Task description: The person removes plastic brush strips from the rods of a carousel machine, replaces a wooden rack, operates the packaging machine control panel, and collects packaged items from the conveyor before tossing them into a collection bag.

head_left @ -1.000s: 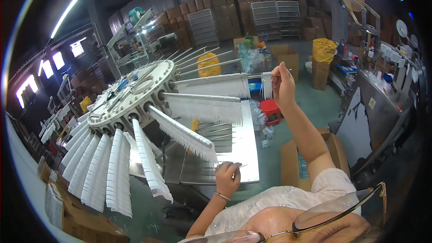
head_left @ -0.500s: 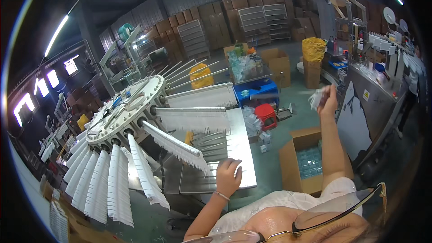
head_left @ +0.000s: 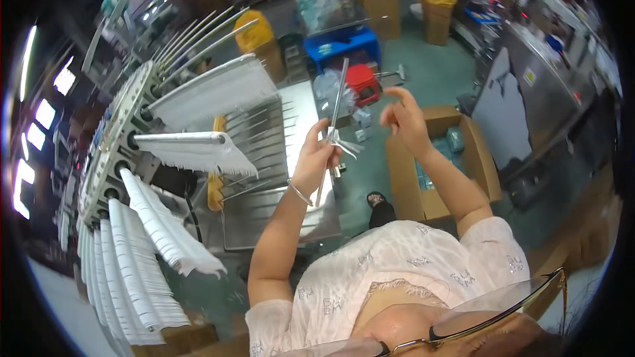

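Both hands have come in toward the middle since the earlier frames: left hand (head_left: 316, 158) was resting flat on the steel worktop (head_left: 291, 225) and is now lifted, closed around a thin metal rod (head_left: 333, 122); right hand (head_left: 405, 119) was stretched far out to the right and is now just right of the rod.

Head view, all placed from the rod. Rod stands nearly upright, slightly tilted, left hand gripping its lower half, fingers wrapped round it, a bracelet on that wrist. Small white plastic pieces (head_left: 344, 145) cluster on the rod at the left hand's fingertips. Right hand sits just right of the rod, apart from it, fingers loosely spread and holding nothing. Below and left of the rod, the steel worktop with a rack of bare rods lying on it. Far left, a round spoked wheel (head_left: 112, 152) carrying rods packed with rows of white pieces (head_left: 198, 149). Right of the rod, an open cardboard box (head_left: 403, 178) on the green floor, blue-green packs inside. Above the rod, a red stool (head_left: 364, 82) and a blue crate (head_left: 344, 43).
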`<state>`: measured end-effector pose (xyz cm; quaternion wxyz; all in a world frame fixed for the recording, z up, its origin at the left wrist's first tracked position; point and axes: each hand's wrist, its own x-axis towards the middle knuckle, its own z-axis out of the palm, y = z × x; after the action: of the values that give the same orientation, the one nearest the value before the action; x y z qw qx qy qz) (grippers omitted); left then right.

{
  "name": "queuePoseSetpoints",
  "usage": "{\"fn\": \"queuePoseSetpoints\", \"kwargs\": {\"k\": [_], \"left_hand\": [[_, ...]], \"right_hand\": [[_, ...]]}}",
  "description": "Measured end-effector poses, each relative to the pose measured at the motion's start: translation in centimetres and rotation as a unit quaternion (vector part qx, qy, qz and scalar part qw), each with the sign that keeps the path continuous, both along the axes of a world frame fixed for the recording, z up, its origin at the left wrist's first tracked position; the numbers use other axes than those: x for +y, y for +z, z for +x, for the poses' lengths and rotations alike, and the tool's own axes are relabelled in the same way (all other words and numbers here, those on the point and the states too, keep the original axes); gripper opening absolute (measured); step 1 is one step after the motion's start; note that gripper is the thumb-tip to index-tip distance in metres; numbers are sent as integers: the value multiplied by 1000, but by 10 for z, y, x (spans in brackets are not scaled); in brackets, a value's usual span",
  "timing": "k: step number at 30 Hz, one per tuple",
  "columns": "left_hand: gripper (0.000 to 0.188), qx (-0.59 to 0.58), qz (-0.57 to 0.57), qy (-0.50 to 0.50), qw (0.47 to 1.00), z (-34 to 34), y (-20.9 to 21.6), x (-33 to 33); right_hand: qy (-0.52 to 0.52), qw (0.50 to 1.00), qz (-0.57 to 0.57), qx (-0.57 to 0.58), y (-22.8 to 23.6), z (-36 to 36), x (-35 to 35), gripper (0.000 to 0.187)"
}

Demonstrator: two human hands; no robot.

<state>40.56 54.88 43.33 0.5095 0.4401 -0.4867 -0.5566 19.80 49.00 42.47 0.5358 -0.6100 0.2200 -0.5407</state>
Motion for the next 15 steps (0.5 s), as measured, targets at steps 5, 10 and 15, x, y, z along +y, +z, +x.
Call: {"fn": "queuePoseSetpoints", "kwargs": {"k": [5,10,15], "left_hand": [[60,146,-16,96,985,7,-17,-53],[64,222,-85,253,938,-9,-6,-125],[77,141,-89,302,939,-19,13,-159]], "right_hand": [[142,952,-227,146,-44,30,-23,36],[83,889,-432,124,-45,72,-92,43],[136,931,-340,-4,-31,74,-180,14]]}}
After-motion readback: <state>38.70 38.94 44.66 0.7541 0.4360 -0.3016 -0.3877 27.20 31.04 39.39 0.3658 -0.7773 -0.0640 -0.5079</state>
